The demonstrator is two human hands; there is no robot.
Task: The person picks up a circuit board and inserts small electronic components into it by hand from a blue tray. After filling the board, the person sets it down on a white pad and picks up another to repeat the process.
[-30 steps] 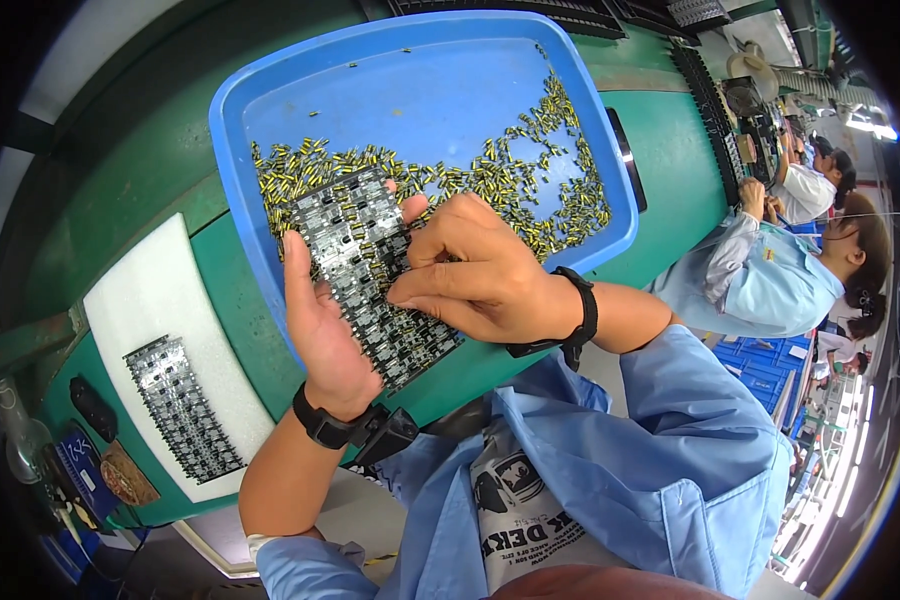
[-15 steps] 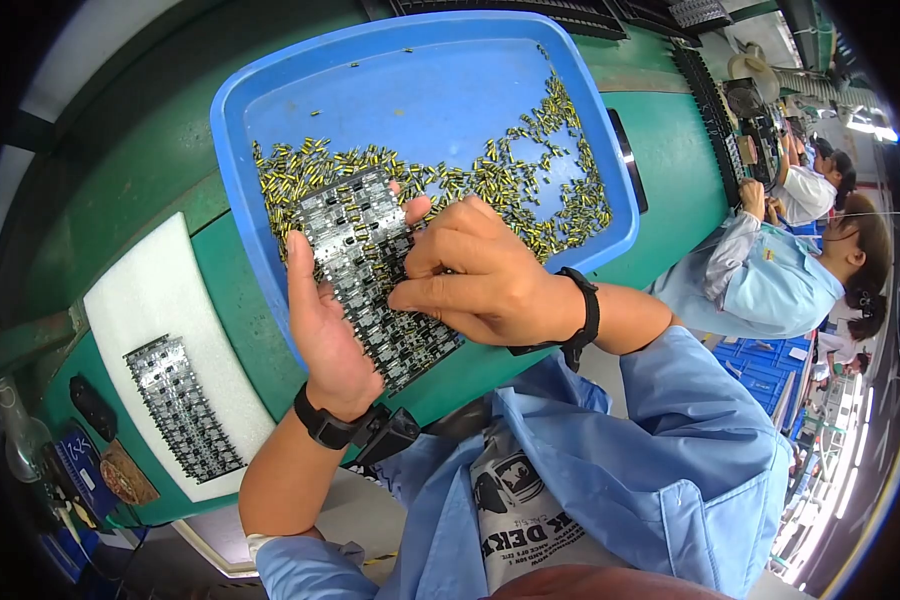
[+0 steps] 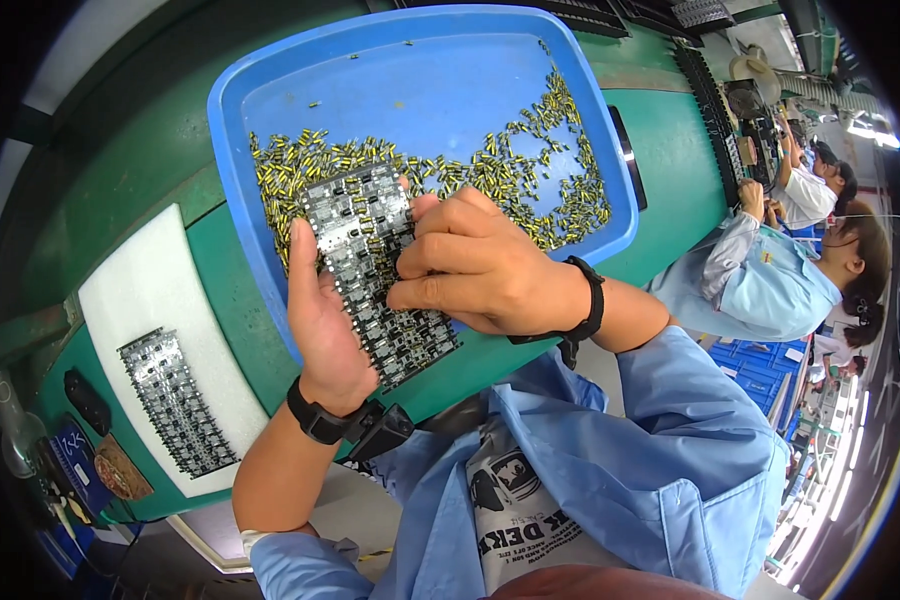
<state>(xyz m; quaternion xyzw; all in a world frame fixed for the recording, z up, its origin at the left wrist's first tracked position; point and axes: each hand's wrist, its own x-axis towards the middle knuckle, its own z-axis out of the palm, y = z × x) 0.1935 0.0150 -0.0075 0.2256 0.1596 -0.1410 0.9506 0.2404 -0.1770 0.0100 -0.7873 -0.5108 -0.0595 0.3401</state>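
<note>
My left hand (image 3: 325, 320) cradled a long circuit board panel (image 3: 375, 270) from beneath, palm up, thumb laid along its left edge and fingers hidden behind it. My right hand (image 3: 475, 265) lay over the panel's right side, fingers curled and pinched together against its surface; whether they held a small part I could not tell. The panel sat tilted above the near rim of a blue plastic tray (image 3: 270, 95), in which yellow-tipped small components (image 3: 530, 165) lay scattered in a band. The tray rested on a green workbench (image 3: 120, 170). To my left, a second circuit board panel (image 3: 175, 400) lay flat on a white foam pad (image 3: 140, 300). Black wristbands circled both wrists.
</note>
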